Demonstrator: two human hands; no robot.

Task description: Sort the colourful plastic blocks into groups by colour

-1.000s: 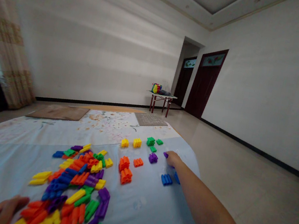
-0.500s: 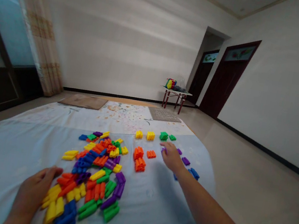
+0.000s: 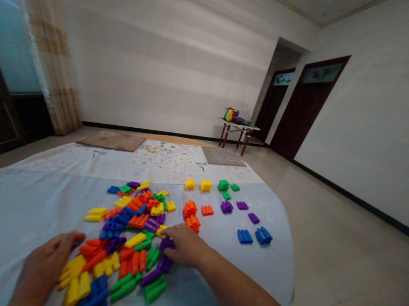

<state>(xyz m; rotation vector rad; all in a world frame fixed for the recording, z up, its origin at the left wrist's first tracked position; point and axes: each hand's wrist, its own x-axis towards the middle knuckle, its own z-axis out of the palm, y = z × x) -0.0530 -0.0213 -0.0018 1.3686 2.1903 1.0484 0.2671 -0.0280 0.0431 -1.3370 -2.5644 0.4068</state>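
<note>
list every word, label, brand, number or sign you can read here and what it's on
None can be read.
Plastic tube blocks: no lettering can be made out.
Gray mat: faint marks, too blurred to tell whether they are writing.
Multicolored bag: too small to read anything on it.
Glass door panel: colored pattern, no readable letters.

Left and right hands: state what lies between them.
In the head view, a pile of multicoloured plastic tube blocks lies between the left hand and the right hand, on pale blue cloth.
</note>
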